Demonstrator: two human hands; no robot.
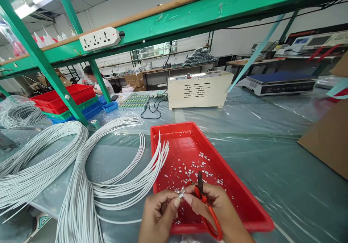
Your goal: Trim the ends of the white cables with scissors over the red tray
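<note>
My left hand is closed in a pinch on the end of a white cable, over the near part of a red tray. My right hand holds scissors with orange-red handles, their dark blades pointing up and away from me. Its thumb and fingertip also pinch at the cable's tip, close to the left fingertips. Small white and silvery scraps lie scattered over the tray floor. A bundle of white cables curves at the left, with several ends resting over the tray's left rim.
Another cable coil lies farther left. Behind the tray stand a cream machine and a scale. Stacked bins are at the back left, where a person sits. A green shelf beam crosses overhead; cardboard stands right.
</note>
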